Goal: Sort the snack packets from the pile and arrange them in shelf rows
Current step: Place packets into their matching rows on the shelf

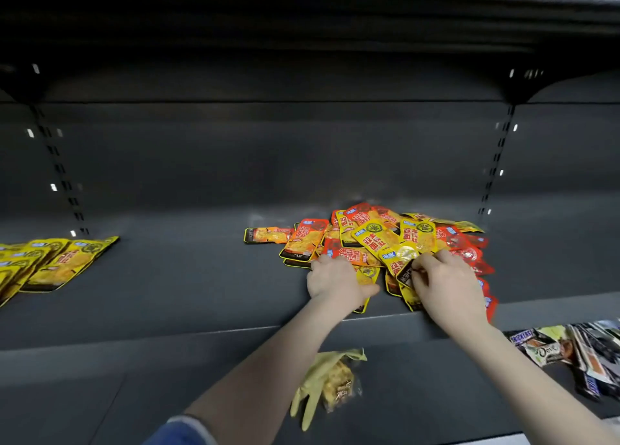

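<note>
A pile of red, orange and yellow snack packets (385,236) lies on the dark shelf (188,276), right of centre. My left hand (335,280) rests on a yellow packet (367,275) at the pile's near edge, fingers curled over it. My right hand (446,283) pinches the dark end of another yellow packet (404,263) in the pile. A row of sorted yellow packets (50,260) lies overlapped at the shelf's far left. Two orange packets (288,238) lie just left of the pile.
On the lower shelf a yellow rubber glove (318,377) lies beside a clear bag of snacks (339,384). Chocolate bars and other packets (570,350) are heaped at the lower right. Slotted uprights (496,162) stand at the back.
</note>
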`<action>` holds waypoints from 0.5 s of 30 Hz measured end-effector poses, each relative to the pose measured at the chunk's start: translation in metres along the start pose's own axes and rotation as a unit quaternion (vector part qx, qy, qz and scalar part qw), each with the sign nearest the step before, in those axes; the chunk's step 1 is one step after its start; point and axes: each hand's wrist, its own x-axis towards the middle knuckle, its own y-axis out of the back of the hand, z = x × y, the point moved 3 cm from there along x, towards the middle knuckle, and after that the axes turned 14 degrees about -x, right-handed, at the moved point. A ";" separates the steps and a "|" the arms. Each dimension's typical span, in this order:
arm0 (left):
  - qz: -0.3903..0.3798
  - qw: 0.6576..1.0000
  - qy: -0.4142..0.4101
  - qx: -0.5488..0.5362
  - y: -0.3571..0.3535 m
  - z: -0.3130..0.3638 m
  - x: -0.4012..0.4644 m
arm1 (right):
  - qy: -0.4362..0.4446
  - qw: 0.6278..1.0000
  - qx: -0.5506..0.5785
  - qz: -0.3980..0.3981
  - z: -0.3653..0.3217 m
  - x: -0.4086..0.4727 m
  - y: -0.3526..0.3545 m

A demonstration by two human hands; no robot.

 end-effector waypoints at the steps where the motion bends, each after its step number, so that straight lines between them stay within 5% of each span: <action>1: -0.010 1.000 0.012 -0.013 0.000 -0.002 0.000 | 0.005 1.000 0.001 0.001 0.000 -0.001 0.000; 15: -0.030 0.986 0.095 -0.134 0.044 -0.072 -0.004 | 0.005 1.000 -0.006 -0.021 -0.022 0.012 0.002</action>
